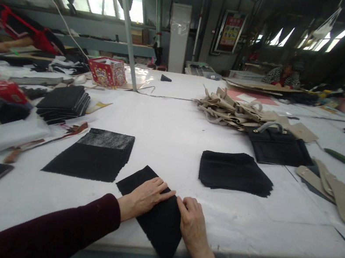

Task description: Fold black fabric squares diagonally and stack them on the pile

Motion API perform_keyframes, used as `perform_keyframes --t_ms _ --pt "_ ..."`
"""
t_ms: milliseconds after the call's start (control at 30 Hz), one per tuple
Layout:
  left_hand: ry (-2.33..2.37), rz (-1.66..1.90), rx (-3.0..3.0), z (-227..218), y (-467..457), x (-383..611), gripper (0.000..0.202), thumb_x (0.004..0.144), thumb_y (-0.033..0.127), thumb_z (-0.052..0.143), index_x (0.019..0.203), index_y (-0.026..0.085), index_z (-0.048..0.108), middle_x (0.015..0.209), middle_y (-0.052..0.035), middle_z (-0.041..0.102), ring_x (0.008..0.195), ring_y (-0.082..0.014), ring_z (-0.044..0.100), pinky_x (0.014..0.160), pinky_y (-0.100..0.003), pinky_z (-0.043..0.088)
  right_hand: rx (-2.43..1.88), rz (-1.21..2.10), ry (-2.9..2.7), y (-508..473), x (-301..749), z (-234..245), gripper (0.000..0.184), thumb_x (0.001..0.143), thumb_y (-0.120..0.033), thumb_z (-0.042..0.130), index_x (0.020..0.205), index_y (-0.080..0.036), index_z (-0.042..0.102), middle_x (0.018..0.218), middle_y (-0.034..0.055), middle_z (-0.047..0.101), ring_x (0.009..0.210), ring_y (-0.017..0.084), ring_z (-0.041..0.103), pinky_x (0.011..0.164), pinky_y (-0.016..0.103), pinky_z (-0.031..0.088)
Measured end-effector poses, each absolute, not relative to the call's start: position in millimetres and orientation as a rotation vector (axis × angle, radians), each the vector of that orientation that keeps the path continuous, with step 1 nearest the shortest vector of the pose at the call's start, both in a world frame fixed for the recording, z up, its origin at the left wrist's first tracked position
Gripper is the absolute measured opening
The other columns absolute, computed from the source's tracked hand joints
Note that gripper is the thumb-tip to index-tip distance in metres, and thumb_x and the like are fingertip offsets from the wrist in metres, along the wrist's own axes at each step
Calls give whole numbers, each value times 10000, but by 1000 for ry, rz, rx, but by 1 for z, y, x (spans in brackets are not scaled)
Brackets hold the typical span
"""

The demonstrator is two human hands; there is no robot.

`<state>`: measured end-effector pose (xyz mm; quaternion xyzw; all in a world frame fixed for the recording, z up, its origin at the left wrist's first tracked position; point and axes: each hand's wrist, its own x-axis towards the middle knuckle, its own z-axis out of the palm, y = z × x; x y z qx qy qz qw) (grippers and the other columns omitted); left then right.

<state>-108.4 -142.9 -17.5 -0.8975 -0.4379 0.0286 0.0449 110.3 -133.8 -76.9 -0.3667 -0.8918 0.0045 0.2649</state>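
Note:
A square piece of black fabric (159, 222) lies at the near edge of the white table (166, 128), one corner hanging over the edge. My left hand (145, 197) rests flat on it, fingers stretched out and together. My right hand (191, 223) lies flat on the same piece, its fingertips almost meeting those of the left. A stack of black fabric pieces (94, 155) sits just left of my hands. Another black stack (233, 172) lies to the right.
A black handbag (278, 147) and a heap of beige cut parts (229, 108) lie at the back right. Beige pattern pieces (337, 193) sit at the right edge. Black stacks (63, 103) and a red box (107, 72) stand at the left. Other people work in the background.

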Motion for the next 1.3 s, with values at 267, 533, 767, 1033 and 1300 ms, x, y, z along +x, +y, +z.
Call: perform_keyframes --t_ms 267,533,767,1033,1300 --pt "-1310 46 -2821 -17 -144 -103 514 916 103 448 1414 198 366 1199 -80 540 1091 -211 497 973 -335 407 -1007 21 -2434 -137 121 -78 300 941 -90 435 1188 -135 599 892 74 532 848 212 468 757 333 393" --pt "-1278 144 -2697 -22 -150 -89 595 917 148 479 1470 273 298 1058 -68 532 950 -226 499 890 -357 411 -1033 32 -2467 -140 128 -76 310 934 -99 470 1221 -133 582 895 71 528 851 219 456 751 346 394" --pt "-1256 194 -2624 -25 -153 -84 642 916 175 489 1495 317 251 1058 -71 517 952 -239 488 876 -370 386 -1046 17 -2478 -143 136 -73 311 919 -72 474 1206 -124 583 887 69 522 828 216 440 737 350 380" --pt "-1247 223 -2564 -23 -156 -77 682 925 179 481 1505 392 192 1048 -75 517 919 -249 496 844 -382 380 -1055 -132 -2529 -149 144 -68 362 890 -54 467 1231 -120 566 886 78 537 828 227 456 717 363 363" --pt "-1237 241 -2567 -22 -155 -76 689 921 178 485 1503 399 190 1022 -74 517 907 -254 501 838 -391 387 -1099 -125 -2483 -158 160 -67 396 844 -30 456 1208 -126 579 933 97 564 849 232 472 730 368 368"
